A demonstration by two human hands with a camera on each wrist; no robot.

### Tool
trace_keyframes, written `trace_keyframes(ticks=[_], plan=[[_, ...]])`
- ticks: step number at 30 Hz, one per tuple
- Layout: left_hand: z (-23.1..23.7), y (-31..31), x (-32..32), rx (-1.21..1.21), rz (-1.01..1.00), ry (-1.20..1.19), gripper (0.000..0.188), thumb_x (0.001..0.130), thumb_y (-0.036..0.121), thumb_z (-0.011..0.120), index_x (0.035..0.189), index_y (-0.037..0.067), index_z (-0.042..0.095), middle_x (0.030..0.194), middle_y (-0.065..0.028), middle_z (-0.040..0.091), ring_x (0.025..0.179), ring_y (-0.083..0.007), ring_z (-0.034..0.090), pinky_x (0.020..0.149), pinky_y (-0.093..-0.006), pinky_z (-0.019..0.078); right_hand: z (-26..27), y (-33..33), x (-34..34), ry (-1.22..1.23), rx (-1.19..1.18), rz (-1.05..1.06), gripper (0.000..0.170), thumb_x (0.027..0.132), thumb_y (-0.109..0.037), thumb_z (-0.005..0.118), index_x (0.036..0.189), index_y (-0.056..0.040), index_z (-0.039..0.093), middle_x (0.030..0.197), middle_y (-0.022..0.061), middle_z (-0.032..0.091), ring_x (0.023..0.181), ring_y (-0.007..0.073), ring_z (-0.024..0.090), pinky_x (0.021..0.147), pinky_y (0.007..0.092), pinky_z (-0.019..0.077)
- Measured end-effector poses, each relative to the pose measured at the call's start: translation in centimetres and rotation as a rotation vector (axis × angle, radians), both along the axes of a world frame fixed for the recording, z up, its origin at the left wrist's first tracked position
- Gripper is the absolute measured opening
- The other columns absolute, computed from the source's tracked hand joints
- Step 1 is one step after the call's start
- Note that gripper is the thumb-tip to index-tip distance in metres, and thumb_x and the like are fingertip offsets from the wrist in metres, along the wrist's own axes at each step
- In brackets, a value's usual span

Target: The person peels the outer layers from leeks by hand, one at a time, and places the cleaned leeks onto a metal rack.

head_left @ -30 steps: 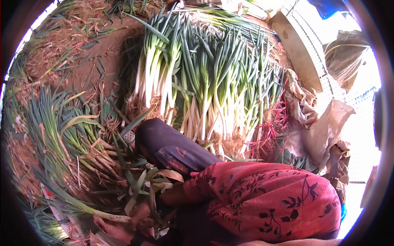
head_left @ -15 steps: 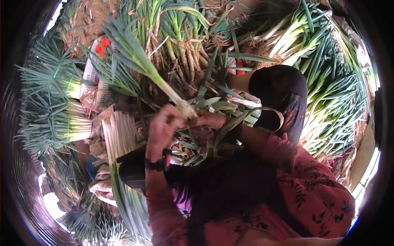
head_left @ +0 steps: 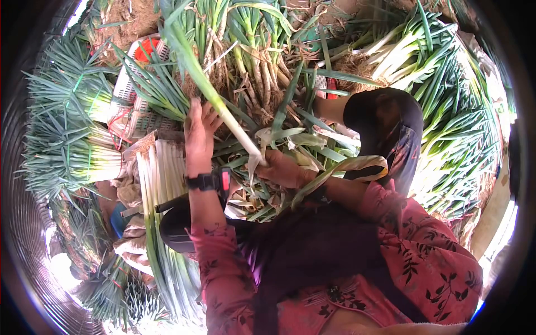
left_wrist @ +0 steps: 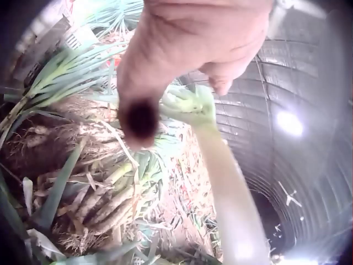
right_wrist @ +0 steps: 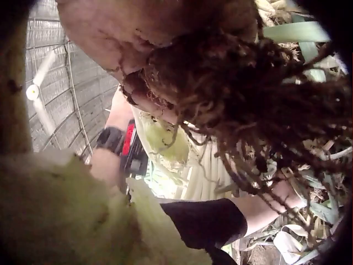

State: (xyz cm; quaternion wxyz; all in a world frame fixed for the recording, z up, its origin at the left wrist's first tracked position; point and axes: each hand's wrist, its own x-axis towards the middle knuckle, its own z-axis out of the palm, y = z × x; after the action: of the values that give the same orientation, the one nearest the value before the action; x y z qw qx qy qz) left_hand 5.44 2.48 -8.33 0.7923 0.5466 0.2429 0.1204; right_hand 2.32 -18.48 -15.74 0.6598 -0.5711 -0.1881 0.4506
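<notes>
A single leek (head_left: 234,125) slants across the middle of the head view, its white base low and its green leaves up to the left. My right hand (head_left: 285,167) grips it at the root end. Dark, stringy roots (right_wrist: 220,94) stick out beside that hand in the right wrist view. A loose pale skin flap (head_left: 254,164) hangs from the base. My left hand (head_left: 200,131) is partway up the stalk, fingers extended and apart, right beside it. In the left wrist view, the stalk (left_wrist: 226,182) runs up towards the left hand's thumb and fingers.
Untrimmed leeks (head_left: 259,72) lie ahead. Peeled scraps (head_left: 312,145) cover the ground by my knees. Stripped leeks (head_left: 164,167) lie at my left, with tied bundles (head_left: 72,134) and a white crate (head_left: 125,84) beyond. A large leek pile (head_left: 446,128) is on the right.
The head view has swung left from the right-hand pile. Half a second ago both hands were together at the leek's base; the left hand has since moved up and left along the stalk.
</notes>
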Motion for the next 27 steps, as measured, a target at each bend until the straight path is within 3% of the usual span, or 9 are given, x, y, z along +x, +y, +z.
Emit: trace_keyframes(ticks=[1, 5, 9, 11, 14, 18, 23, 24, 27], plan=[[0.5, -0.8, 1.1, -0.133, -0.057, -0.113, 0.050, 0.093, 0.035, 0.056, 0.127, 0.001, 0.044, 0.119, -0.0204, 0.057, 0.097, -0.0293, 0.064, 0.084, -0.0389, 0.0540, 0.9, 0.0, 0.0, 0.086, -0.049, 0.058, 0.022, 0.084, -0.015, 0.062, 0.097, 0.0027, 0.060, 0.083, 0.0073, 0.062, 0.078, 0.0141, 0.058, 0.067, 0.0308, 0.0474], [2.5, -7.8, 1.4, 0.433, 0.033, 0.104, 0.042, 0.099, 0.026, 0.042, 0.129, -0.002, 0.035, 0.107, -0.0188, 0.063, 0.069, -0.0220, 0.067, 0.061, -0.0281, 0.0581, -0.2, -0.7, 0.9, -0.058, -0.113, -0.057, 0.025, 0.082, -0.021, 0.064, 0.091, 0.0015, 0.059, 0.067, 0.0028, 0.058, 0.054, 0.0104, 0.053, 0.047, 0.0273, 0.0418], [-3.1, -8.2, -3.5, 0.807, -0.404, -0.030, 0.046, 0.099, 0.030, 0.041, 0.135, 0.001, 0.038, 0.112, -0.0152, 0.062, 0.092, -0.0205, 0.065, 0.084, -0.0315, 0.0527, 1.7, -2.7, 5.4, 0.501, 0.356, 0.135, 0.008, 0.085, -0.011, 0.060, 0.082, -0.0039, 0.059, 0.057, -0.0004, 0.051, 0.042, 0.0073, 0.044, 0.036, 0.0231, 0.0324], [1.3, -7.7, -3.2, 0.287, -0.246, 0.041, 0.067, 0.093, 0.051, 0.045, 0.138, 0.003, 0.035, 0.118, -0.0146, 0.060, 0.111, -0.0215, 0.055, 0.094, -0.0389, 0.0446, 1.9, -3.2, 5.8, 0.602, 0.440, 0.255, 0.006, 0.084, -0.009, 0.059, 0.088, -0.0035, 0.058, 0.057, 0.0003, 0.052, 0.042, 0.0077, 0.044, 0.036, 0.0232, 0.0324], [4.0, -5.6, 0.3, -0.059, -0.104, -0.309, 0.055, 0.094, 0.036, 0.053, 0.137, 0.004, 0.039, 0.117, -0.0127, 0.060, 0.110, -0.0241, 0.055, 0.093, -0.0458, 0.0445, 2.7, -3.4, 4.5, 0.597, 0.541, 0.243, 0.013, 0.086, -0.012, 0.061, 0.094, -0.0030, 0.058, 0.057, 0.0001, 0.051, 0.042, 0.0070, 0.043, 0.036, 0.0211, 0.0317], [1.7, -5.1, 3.2, -0.159, -0.057, -0.219, 0.042, 0.085, 0.009, 0.064, 0.125, 0.002, 0.052, 0.113, -0.0128, 0.061, 0.099, -0.0242, 0.060, 0.085, -0.0388, 0.0487, 3.0, -4.8, 3.9, 0.878, 0.565, 0.370, 0.022, 0.085, -0.016, 0.064, 0.102, -0.0036, 0.058, 0.059, -0.0011, 0.051, 0.041, 0.0062, 0.042, 0.036, 0.0208, 0.0314], [1.6, -3.9, 3.6, -0.130, 0.071, -0.230, 0.038, 0.083, 0.017, 0.068, 0.113, -0.002, 0.053, 0.089, -0.0098, 0.061, 0.077, -0.0190, 0.061, 0.066, -0.0313, 0.0524, 4.1, -4.5, 2.4, 0.866, 0.375, 0.239, 0.034, 0.084, -0.018, 0.068, 0.111, -0.0031, 0.055, 0.068, 0.0008, 0.055, 0.049, 0.0081, 0.049, 0.042, 0.0223, 0.0381], [2.8, -3.7, 3.5, -0.108, 0.158, -0.153, 0.040, 0.085, 0.029, 0.067, 0.108, 0.000, 0.054, 0.080, -0.0083, 0.057, 0.071, -0.0180, 0.059, 0.061, -0.0313, 0.0522, 3.8, -4.2, 2.4, 0.870, 0.333, 0.206, 0.036, 0.083, -0.019, 0.068, 0.112, -0.0028, 0.054, 0.071, 0.0015, 0.057, 0.051, 0.0089, 0.051, 0.043, 0.0229, 0.0406], [5.0, 0.0, 3.1, -0.135, 0.208, -0.029, 0.066, 0.085, 0.060, 0.053, 0.116, 0.001, 0.049, 0.088, -0.0107, 0.057, 0.073, -0.0204, 0.060, 0.064, -0.0356, 0.0534, -0.7, -3.4, 2.7, 0.783, 0.403, 0.680, 0.045, 0.080, -0.022, 0.072, 0.115, -0.0014, 0.054, 0.089, 0.0047, 0.063, 0.065, 0.0126, 0.060, 0.054, 0.0259, 0.0495]])
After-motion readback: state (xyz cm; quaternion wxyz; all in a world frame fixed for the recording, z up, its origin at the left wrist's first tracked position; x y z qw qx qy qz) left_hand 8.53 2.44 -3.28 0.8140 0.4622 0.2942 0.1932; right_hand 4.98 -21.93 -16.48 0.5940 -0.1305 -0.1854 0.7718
